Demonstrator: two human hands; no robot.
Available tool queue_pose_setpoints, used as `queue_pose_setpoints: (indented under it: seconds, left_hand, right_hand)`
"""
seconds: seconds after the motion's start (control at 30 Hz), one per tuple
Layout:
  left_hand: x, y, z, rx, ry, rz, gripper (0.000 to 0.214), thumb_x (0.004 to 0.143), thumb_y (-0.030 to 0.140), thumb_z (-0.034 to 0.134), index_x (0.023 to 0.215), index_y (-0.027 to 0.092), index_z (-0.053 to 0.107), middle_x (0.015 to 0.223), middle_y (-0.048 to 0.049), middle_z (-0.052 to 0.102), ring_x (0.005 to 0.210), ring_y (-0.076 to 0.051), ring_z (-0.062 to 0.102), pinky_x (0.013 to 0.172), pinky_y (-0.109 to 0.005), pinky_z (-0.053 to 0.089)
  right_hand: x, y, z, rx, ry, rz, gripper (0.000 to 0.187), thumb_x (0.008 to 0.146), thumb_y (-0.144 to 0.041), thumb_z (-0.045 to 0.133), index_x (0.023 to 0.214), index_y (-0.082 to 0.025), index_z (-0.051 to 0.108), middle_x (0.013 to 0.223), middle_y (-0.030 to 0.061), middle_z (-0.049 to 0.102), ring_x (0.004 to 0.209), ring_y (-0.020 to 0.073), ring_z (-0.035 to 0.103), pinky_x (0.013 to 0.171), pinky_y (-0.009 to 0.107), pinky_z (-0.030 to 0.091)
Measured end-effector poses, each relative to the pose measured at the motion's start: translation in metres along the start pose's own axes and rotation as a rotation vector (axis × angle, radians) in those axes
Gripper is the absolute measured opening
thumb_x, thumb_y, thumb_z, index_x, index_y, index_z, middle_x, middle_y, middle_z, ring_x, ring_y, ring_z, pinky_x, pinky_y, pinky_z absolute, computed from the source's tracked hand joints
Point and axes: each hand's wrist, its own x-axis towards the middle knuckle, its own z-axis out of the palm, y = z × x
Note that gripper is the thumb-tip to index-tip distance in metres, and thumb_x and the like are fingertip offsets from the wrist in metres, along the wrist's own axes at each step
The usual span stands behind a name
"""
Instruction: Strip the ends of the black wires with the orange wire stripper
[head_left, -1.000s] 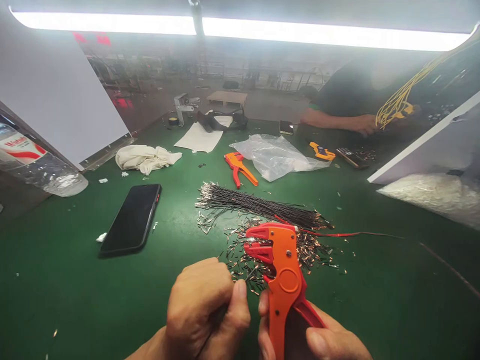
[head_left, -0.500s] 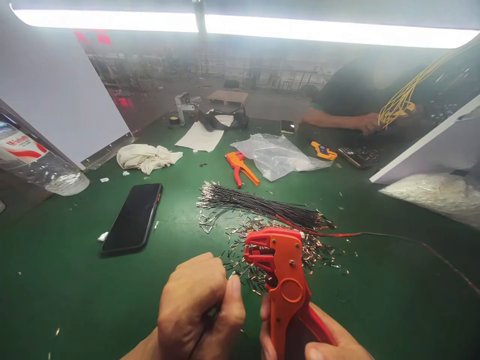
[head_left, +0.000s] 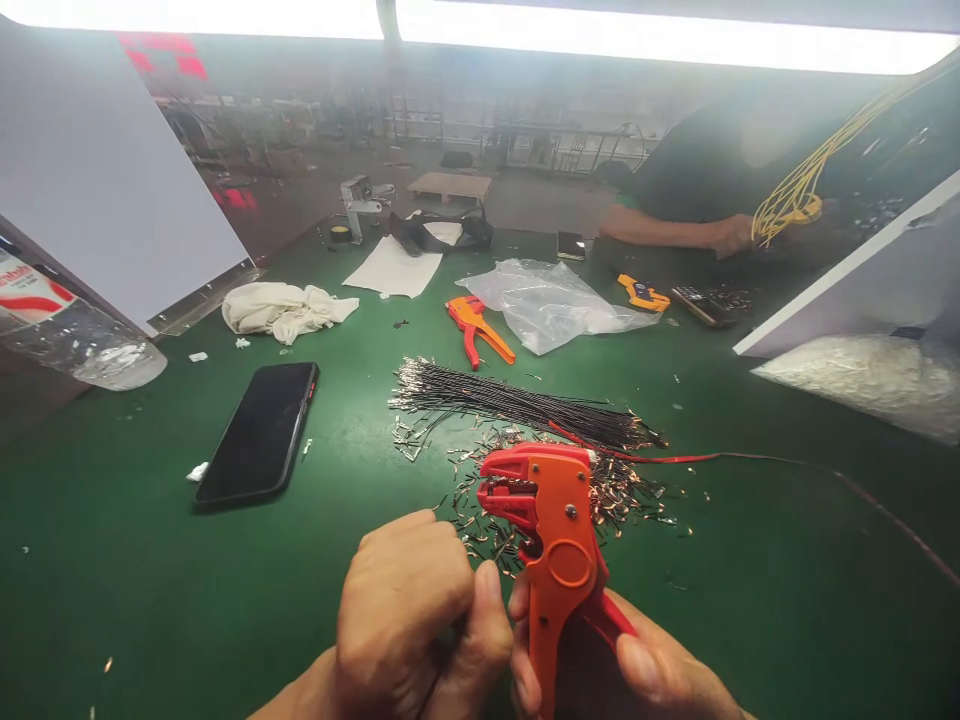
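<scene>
My right hand (head_left: 660,665) is wrapped round the handles of an orange and red wire stripper (head_left: 566,530). The tool stands upright with its jaws pointing left, and a gap shows between them. Close on its left, my left hand (head_left: 416,620) is closed, thumb pressed against the curled fingers. A thin black wire (head_left: 429,690) shows below those fingers; its upper end is hidden. Behind the stripper lies a bundle of black wires (head_left: 517,400), metal terminals at the left ends and bare copper at the right. Wire scraps (head_left: 619,500) are scattered around the tool.
A phone (head_left: 259,435), a white cloth (head_left: 289,312) and a bottle (head_left: 82,340) are at left. Further back lie a second wire stripper (head_left: 480,330), a plastic bag (head_left: 555,305) and a yellow tool (head_left: 643,294). Across the table, a person's hand (head_left: 731,236) holds yellow wires (head_left: 787,205).
My left hand has moved right, nearer the stripper. My right thumb has shifted up along the handle. The whole view has shifted slightly.
</scene>
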Motion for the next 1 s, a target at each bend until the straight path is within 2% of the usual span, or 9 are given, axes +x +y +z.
queue_pose_setpoints:
  seconds: [0.1,0.17,0.33,0.5,0.6,0.77,1.0]
  left_hand:
    - [-0.003,-0.001,0.000,0.024,-0.046,0.031,0.035,0.079,-0.006,0.049,0.063,0.022,0.035,0.055,0.0064,0.033,0.050,-0.010,0.030,0.051,-0.030,0.023]
    - [-0.006,0.000,0.002,0.050,-0.070,0.043,0.036,0.080,-0.005,0.049,0.062,0.022,0.035,0.054,0.0065,0.033,0.049,-0.010,0.030,0.051,-0.031,0.023]
    - [-0.011,0.004,0.006,0.039,-0.047,0.038,0.036,0.079,-0.005,0.050,0.060,0.021,0.035,0.054,0.0067,0.031,0.050,-0.010,0.028,0.052,-0.032,0.022]
    - [-0.010,0.005,0.004,0.062,-0.023,0.029,0.037,0.078,-0.006,0.051,0.060,0.021,0.034,0.055,0.0068,0.030,0.051,-0.011,0.029,0.053,-0.032,0.023]
    - [-0.007,0.004,0.005,0.058,-0.028,0.030,0.036,0.079,-0.006,0.050,0.060,0.021,0.035,0.054,0.0069,0.031,0.050,-0.010,0.028,0.052,-0.032,0.023]
    - [-0.010,0.005,0.006,0.077,-0.040,0.037,0.035,0.080,-0.003,0.050,0.058,0.020,0.037,0.052,0.0066,0.034,0.050,-0.011,0.029,0.053,-0.031,0.027]
    - [-0.014,0.006,0.010,0.107,-0.031,0.068,0.036,0.078,-0.002,0.051,0.054,0.020,0.036,0.049,0.0072,0.032,0.049,-0.011,0.024,0.052,-0.032,0.024]
  right_hand:
    - [0.000,-0.003,0.000,-0.116,-0.022,0.042,0.060,0.075,-0.055,0.074,0.116,-0.014,0.060,0.091,0.0089,0.064,0.076,0.0188,0.058,0.072,0.032,0.044]
    - [0.000,-0.003,-0.002,-0.165,-0.054,0.022,0.058,0.075,-0.054,0.073,0.117,-0.015,0.059,0.088,0.0078,0.062,0.072,0.0183,0.056,0.070,0.033,0.042]
    - [-0.001,0.004,-0.007,-0.151,-0.073,-0.016,0.054,0.079,-0.047,0.073,0.121,-0.019,0.056,0.090,0.0072,0.060,0.072,0.0167,0.053,0.069,0.032,0.039]
    - [0.002,0.004,-0.005,-0.204,-0.036,-0.005,0.054,0.077,-0.048,0.074,0.119,-0.019,0.057,0.089,0.0064,0.060,0.070,0.0165,0.053,0.067,0.031,0.039]
    - [0.002,0.000,-0.001,-0.242,-0.023,0.010,0.055,0.073,-0.051,0.075,0.113,-0.018,0.058,0.086,0.0050,0.058,0.068,0.0159,0.051,0.065,0.030,0.039]
    - [0.000,-0.004,0.003,-0.311,0.017,0.046,0.045,0.072,-0.054,0.074,0.095,-0.017,0.062,0.080,0.0037,0.056,0.069,0.0165,0.048,0.066,0.031,0.038]
    - [0.005,0.002,0.002,-0.297,-0.032,-0.016,0.042,0.077,-0.051,0.071,0.094,-0.015,0.059,0.078,0.0046,0.057,0.066,0.0151,0.047,0.062,0.029,0.037]
